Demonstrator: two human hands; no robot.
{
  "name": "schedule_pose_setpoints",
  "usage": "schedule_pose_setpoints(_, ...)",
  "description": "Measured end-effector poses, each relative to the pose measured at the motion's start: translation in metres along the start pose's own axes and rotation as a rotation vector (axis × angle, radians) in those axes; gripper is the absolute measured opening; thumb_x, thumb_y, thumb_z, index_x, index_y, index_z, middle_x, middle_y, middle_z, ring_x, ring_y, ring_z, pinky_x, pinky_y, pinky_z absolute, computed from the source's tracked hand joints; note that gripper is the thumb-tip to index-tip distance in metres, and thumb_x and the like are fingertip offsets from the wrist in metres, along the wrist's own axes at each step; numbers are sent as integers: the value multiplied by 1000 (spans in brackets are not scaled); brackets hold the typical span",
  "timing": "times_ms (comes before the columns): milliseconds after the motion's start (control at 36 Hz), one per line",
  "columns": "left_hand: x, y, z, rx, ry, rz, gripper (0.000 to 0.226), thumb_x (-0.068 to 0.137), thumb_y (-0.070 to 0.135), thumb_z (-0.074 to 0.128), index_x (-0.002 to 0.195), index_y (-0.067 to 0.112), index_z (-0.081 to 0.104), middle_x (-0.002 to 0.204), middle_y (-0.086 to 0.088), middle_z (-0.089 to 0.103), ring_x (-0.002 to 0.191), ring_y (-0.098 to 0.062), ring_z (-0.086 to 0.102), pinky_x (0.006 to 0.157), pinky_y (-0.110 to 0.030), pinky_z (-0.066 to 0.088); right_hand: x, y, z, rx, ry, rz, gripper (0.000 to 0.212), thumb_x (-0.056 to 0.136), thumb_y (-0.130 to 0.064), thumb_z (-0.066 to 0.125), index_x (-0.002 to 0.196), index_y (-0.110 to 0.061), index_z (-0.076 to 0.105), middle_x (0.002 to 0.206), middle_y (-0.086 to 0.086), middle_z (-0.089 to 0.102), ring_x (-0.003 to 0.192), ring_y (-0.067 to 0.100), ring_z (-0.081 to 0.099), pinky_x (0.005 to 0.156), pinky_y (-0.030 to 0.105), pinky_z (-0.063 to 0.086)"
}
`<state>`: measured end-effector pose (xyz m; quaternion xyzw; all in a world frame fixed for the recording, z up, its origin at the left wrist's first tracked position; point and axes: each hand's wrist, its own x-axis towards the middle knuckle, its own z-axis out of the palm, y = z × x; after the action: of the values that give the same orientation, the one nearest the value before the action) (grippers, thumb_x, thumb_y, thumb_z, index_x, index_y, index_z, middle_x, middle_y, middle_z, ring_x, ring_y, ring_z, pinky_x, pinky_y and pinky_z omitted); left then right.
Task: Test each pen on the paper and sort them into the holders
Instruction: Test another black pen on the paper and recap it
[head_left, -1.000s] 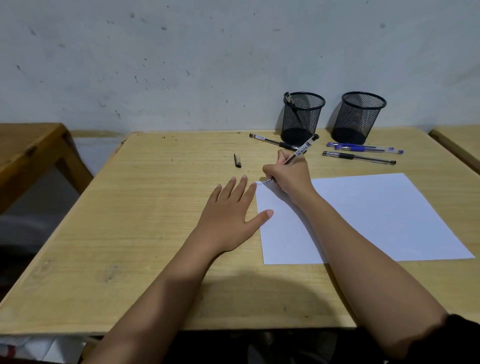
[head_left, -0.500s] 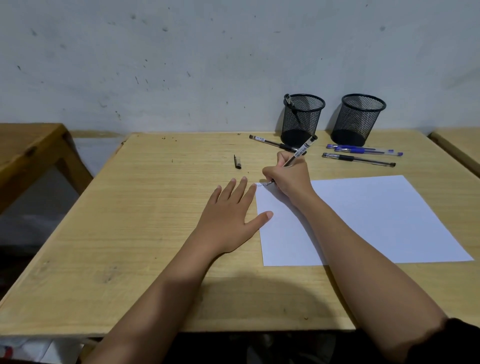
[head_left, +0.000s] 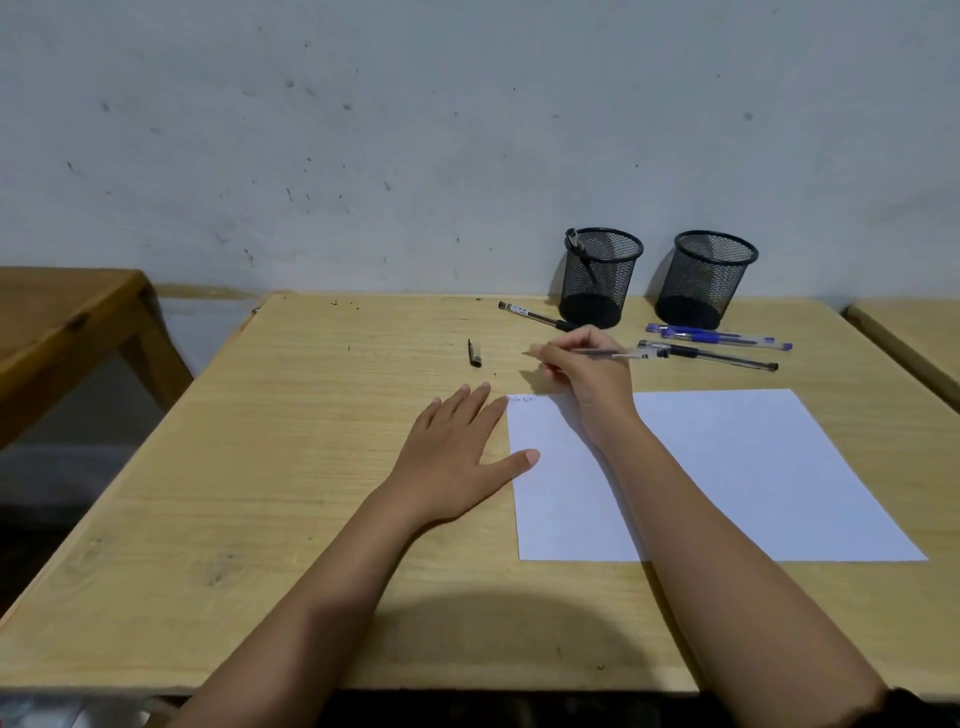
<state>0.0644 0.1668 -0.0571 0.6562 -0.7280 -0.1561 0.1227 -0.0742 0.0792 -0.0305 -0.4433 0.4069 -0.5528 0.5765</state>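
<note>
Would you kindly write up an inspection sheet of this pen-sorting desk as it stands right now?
Surface: wooden table, worn, small dark specks near the far edge.
Job's things: paper flat, faint marks at its top left corner; left holder holds one pen; right holder looks empty; black pen beside the left holder; blue pens and another black pen before the right holder.
Clutter: pen cap lying loose.
Grippers: left hand flat, thumb on the paper's edge; right hand grips a pen lifted off the paper.
Cables: nothing seen.
Surroundings: marked wall; other tables on either side.
</note>
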Motion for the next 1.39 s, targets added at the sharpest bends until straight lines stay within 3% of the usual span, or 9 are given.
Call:
schedule_pose_setpoints(167, 18, -4, -19, -231, 132, -79, 49, 91, 47, 49, 131, 18, 47, 134, 3, 45, 126, -15, 38, 105, -33, 30, 9, -10, -10, 128, -7, -13, 14, 77, 9, 65, 91, 9, 61, 79, 16, 63, 62, 11, 63, 64, 15, 55)
schedule_pose_setpoints(278, 44, -10, -28, -344, 247, -207, 41, 92, 36, 52, 119, 6, 52, 112, -5, 47, 115, -23, 43, 90, -28, 36, 14, -24, -23, 116, -30, -19, 15, 77, 8, 66, 92, 7, 64, 80, 14, 68, 73, 18, 67, 72, 19, 57)
schedule_pose_setpoints(389, 72, -11, -27, -274, 328, -303, 40, 91, 37, 51, 108, 1, 56, 115, -14, 49, 114, -29, 44, 91, -37, 42, 16, -38, -30, 123, -40, -21, 9, 78, 9, 64, 87, 5, 65, 83, 16, 68, 75, 17, 68, 73, 20, 57)
schedule_pose_setpoints(472, 85, -9, -22, -181, 362, -302, 34, 92, 31, 52, 105, 1, 60, 115, -13, 49, 114, -28, 43, 90, -38, 43, 16, -45, -36, 99, -60, -14, 12, 79, 10, 62, 91, 9, 64, 85, 19, 67, 72, 16, 68, 69, 17, 57)
schedule_pose_setpoints(639, 90, -9, -13, -255, 455, -206, 19, 91, 15, 55, 101, 2, 67, 98, -10, 57, 97, -27, 53, 76, -31, 43, 13, -53, -49, 100, -56, -14, 9, 77, 12, 63, 81, 5, 65, 78, 14, 71, 69, 15, 69, 64, 17, 56)
schedule_pose_setpoints(861, 76, 10, -23, -652, 476, -40, 9, 84, 7, 65, 92, 7, 71, 85, 2, 67, 78, -3, 61, 65, -5, 43, 3, -49, -48, 124, -83, 20, 10, 73, 12, 66, 77, 3, 65, 75, 18, 69, 67, 20, 68, 70, 23, 59)
schedule_pose_setpoints(972, 70, 25, -30, -913, 426, -31, 11, 81, 5, 69, 87, 13, 72, 85, 2, 70, 69, 5, 63, 60, -8, 44, 1, -45, -45, 146, -80, 22, 9, 74, 10, 68, 79, 4, 66, 78, 17, 70, 72, 22, 69, 66, 20, 57)
schedule_pose_setpoints(1278, 51, 44, -43, -1118, 279, 65, 17, 79, 4, 70, 95, 5, 73, 87, -11, 72, 83, -15, 67, 82, -25, 53, -8, -51, -42, 106, -191, 3, 10, 74, 10, 67, 81, 4, 66, 72, 12, 71, 68, 19, 69, 66, 19, 56)
schedule_pose_setpoints(1389, 49, 46, -51, -1126, 252, 126, 14, 81, 1, 67, 93, 5, 72, 90, -15, 72, 82, -18, 70, 81, -25, 56, -12, -52, -44, 60, -226, -20, 12, 73, 10, 67, 81, 1, 67, 70, 9, 72, 68, 18, 70, 66, 19, 56)
